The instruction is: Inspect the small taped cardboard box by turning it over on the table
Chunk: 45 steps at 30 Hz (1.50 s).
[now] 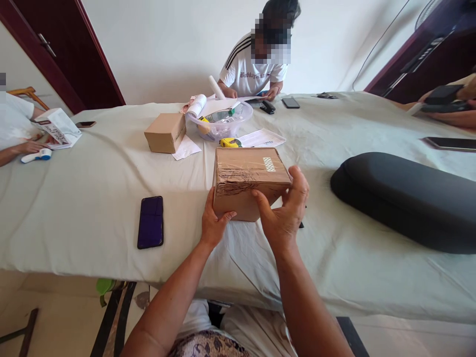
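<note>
A brown cardboard box (pixel 238 203) with clear tape and dark scribble-like marks along its top edge is tilted between my two hands over the cloth-covered table. On its top face is a small patterned sticker. My left hand (pixel 215 223) grips the lower left corner, thumb across the near face. At the right end, my right hand (pixel 284 213) has its thumb on the near upper edge and its fingers around the right corner. Part of a small black object shows behind my right hand; its kind is hidden.
A dark phone (pixel 150 222) lies to the left, and a large black padded object (pixel 405 198) to the right. Farther back stand a smaller box (pixel 165 133), a plastic basket (pixel 243 116) and a yellow tape measure (pixel 230 143). Other people sit around the table (pixel 92 218).
</note>
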{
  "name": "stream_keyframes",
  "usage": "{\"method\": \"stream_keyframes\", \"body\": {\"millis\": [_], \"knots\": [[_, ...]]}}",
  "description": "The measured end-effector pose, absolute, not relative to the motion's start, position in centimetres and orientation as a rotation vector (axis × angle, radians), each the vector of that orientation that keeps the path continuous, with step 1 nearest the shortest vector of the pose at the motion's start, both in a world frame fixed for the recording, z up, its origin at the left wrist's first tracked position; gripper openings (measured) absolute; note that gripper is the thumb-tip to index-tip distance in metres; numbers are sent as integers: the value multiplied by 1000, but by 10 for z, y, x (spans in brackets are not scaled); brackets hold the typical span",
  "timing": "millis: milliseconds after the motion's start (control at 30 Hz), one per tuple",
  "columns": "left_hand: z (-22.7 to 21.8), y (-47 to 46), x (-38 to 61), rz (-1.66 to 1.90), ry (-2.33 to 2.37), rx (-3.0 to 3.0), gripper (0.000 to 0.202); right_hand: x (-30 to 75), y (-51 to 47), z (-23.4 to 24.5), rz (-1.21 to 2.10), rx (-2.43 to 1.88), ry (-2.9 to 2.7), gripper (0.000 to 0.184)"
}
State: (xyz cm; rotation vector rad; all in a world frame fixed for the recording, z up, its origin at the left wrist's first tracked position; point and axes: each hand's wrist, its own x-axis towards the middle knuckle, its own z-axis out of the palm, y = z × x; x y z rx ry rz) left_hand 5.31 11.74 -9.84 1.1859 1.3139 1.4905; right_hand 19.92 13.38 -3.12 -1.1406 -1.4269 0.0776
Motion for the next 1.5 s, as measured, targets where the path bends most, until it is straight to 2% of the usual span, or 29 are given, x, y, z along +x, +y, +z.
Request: {"method": "stream_keyframes", "body": {"millis": [100,300,500,733,1100,1500], "knots": [[-102,119,52,1508,1277,1206,87,208,137,-50,303,-1137,-1315,76],[-111,123,52,1539,1268,1263,90,226,137,-74,600,-1182,-1352,51],[-109,123,52,1507,1354,1322,86,237,133,-100,804,-1255,-1428,57],[-106,119,51,1498,1356,1311,89,234,129,-113,575,-1544,-1647,58],[-106,117,48,1471,1369,1304,91,233,126,-115,572,-1582,-1654,54],[-93,115,43,1435,1314,1300,80,231,126,-116,551,-1545,-1657,67]]}}
